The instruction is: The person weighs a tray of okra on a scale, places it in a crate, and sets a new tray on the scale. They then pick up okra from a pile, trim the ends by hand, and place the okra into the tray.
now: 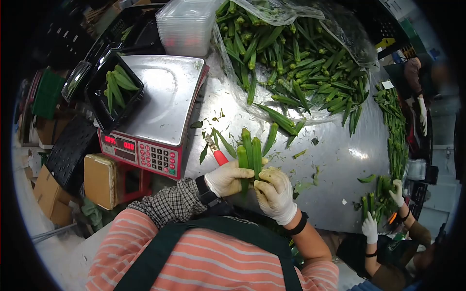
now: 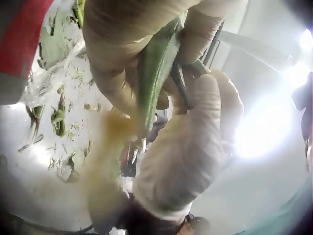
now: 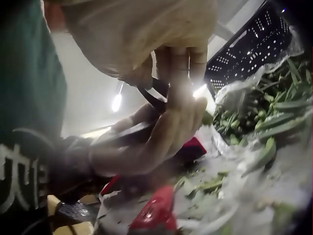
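Several green okra pods (image 1: 247,154) stand side by side, stem ends away from the body, between two gloved hands. The left hand (image 1: 228,178) pinches them with thumb and fingers. The right hand (image 1: 275,194) grips the lower part of the pods at their right side. In the left wrist view a pod (image 2: 155,73) lies between the left hand's fingers (image 2: 117,39), with the right hand (image 2: 181,152) close against them. In the right wrist view, the right hand (image 3: 142,29) is above the left hand (image 3: 142,147); the pods there are mostly hidden.
A red-handled tool (image 1: 219,156) lies by the left hand. At left, a black tray (image 1: 103,105) of okra rests on a scale (image 1: 167,87). Clear containers (image 1: 187,29) stand behind. A large okra pile (image 1: 310,63) lies on plastic. Another person's gloved hands (image 1: 370,228) are at right.
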{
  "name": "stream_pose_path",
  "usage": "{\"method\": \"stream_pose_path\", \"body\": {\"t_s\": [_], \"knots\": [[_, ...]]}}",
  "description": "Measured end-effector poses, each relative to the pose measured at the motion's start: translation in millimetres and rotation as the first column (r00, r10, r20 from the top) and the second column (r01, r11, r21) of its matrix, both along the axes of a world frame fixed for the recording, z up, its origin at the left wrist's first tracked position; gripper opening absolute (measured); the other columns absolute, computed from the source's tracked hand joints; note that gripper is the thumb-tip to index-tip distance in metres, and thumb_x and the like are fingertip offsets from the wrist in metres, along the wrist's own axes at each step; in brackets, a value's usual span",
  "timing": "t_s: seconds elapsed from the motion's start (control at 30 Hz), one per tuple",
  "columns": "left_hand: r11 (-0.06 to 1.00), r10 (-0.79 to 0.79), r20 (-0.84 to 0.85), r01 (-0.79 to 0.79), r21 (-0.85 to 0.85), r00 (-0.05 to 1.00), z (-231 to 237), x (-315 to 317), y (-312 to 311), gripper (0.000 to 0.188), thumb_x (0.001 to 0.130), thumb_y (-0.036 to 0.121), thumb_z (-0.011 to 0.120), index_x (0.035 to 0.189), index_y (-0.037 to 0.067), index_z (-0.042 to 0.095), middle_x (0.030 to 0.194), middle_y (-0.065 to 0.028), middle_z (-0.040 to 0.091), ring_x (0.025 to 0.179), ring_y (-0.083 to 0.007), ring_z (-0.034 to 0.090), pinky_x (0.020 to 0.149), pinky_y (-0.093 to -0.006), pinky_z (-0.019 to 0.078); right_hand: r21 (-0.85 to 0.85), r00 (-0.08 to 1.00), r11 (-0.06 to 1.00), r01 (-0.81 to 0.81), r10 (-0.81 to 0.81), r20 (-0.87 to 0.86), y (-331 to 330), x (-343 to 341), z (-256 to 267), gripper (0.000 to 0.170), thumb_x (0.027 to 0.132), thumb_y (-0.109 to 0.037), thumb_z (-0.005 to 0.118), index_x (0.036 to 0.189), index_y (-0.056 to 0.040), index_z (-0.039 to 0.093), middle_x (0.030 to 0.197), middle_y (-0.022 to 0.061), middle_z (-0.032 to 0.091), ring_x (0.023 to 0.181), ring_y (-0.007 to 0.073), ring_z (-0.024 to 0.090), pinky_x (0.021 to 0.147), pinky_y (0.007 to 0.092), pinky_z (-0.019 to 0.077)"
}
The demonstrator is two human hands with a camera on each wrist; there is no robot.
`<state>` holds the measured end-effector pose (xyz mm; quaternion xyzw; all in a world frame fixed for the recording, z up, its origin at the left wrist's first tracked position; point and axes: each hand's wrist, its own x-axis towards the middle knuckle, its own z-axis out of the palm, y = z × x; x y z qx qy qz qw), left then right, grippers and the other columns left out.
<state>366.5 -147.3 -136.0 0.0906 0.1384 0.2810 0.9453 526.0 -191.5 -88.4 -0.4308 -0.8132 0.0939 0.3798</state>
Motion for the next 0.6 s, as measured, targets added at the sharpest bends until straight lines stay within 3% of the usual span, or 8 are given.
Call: {"method": "stream_pose_path", "body": {"t_s": [0.1,0.17,0.23,0.3,0.37,0.43,0.47,0.6], "knots": [[0.993,0.005,-0.045,-0.010,-0.115,0.999,8,-9,-2,0.045,0.082,0.008,0.059,0.123,-0.001,0.043,0.112,-0.0105,0.055,0.105,-0.0198,0.053,0.090,-0.0314,0.0436,-0.069,0.999,0.997,-0.031,0.034,0.033,-5,-2,3,0.030,0.063,-0.003,0.069,0.089,-0.0076,0.056,0.099,0.0101,0.053,0.092,0.0288,0.054,0.082,0.0440,0.0450],[0.993,0.030,-0.081,-0.039,-0.111,0.996,6,-13,-2,0.040,0.083,0.008,0.058,0.120,-0.001,0.045,0.106,-0.0100,0.057,0.098,-0.0190,0.057,0.086,-0.0300,0.0461,-0.301,0.990,0.946,-0.123,0.139,0.029,-2,-3,20,0.029,0.065,-0.006,0.068,0.091,-0.0076,0.056,0.101,0.0103,0.053,0.100,0.0293,0.051,0.089,0.0445,0.0401],[0.996,-0.034,-0.195,0.049,0.069,0.980,7,-16,-2,0.034,0.085,0.008,0.057,0.116,-0.001,0.047,0.099,-0.0095,0.059,0.089,-0.0189,0.060,0.082,-0.0290,0.0479,-0.380,0.988,0.914,-0.141,0.104,-0.116,5,6,21,0.033,0.068,-0.010,0.067,0.099,-0.0053,0.056,0.107,0.0124,0.053,0.106,0.0314,0.048,0.095,0.0423,0.0353],[0.965,-0.168,-0.319,0.222,0.141,0.933,14,-16,-9,0.025,0.086,0.008,0.056,0.109,0.000,0.052,0.094,-0.0094,0.060,0.086,-0.0181,0.061,0.079,-0.0293,0.0487,-0.503,0.887,0.853,0.140,-0.333,-0.318,21,10,18,0.037,0.072,-0.014,0.065,0.105,-0.0025,0.056,0.114,0.0152,0.051,0.108,0.0338,0.047,0.094,0.0398,0.0358],[0.925,-0.258,-0.341,0.333,0.182,0.904,12,-10,-20,0.023,0.086,0.008,0.057,0.107,0.000,0.053,0.094,-0.0096,0.060,0.086,-0.0181,0.061,0.079,-0.0302,0.0491,-0.510,0.910,0.854,0.102,-0.287,-0.299,30,10,10,0.041,0.078,-0.017,0.061,0.114,-0.0002,0.052,0.117,0.0175,0.051,0.107,0.0341,0.048,0.093,0.0383,0.0371],[0.938,-0.282,-0.259,0.322,0.127,0.924,12,-8,-22,0.024,0.085,0.010,0.057,0.107,0.000,0.053,0.094,-0.0097,0.060,0.086,-0.0193,0.061,0.079,-0.0306,0.0491,-0.641,0.914,0.692,-0.332,0.068,-0.400,31,6,0,0.041,0.082,-0.017,0.057,0.120,-0.0012,0.049,0.113,0.0180,0.053,0.106,0.0311,0.050,0.092,0.0361,0.0378],[0.957,-0.277,-0.194,0.289,0.035,0.941,13,-8,-21,0.026,0.085,0.011,0.058,0.108,0.001,0.053,0.094,-0.0097,0.060,0.086,-0.0198,0.061,0.079,-0.0313,0.0491,-0.650,0.913,0.691,-0.316,0.037,-0.405,28,0,-6,0.039,0.087,-0.019,0.053,0.122,-0.0019,0.047,0.107,0.0142,0.055,0.102,0.0223,0.052,0.090,0.0314,0.0386],[0.981,-0.183,-0.175,0.168,-0.096,0.967,11,-10,-20,0.033,0.083,0.009,0.060,0.113,0.000,0.049,0.093,-0.0109,0.060,0.086,-0.0221,0.061,0.079,-0.0338,0.0493,-0.708,0.932,0.659,-0.252,-0.033,-0.362,42,4,0,0.036,0.084,-0.016,0.057,0.115,-0.0011,0.050,0.105,0.0131,0.056,0.098,0.0201,0.053,0.086,0.0312,0.0409]]}}
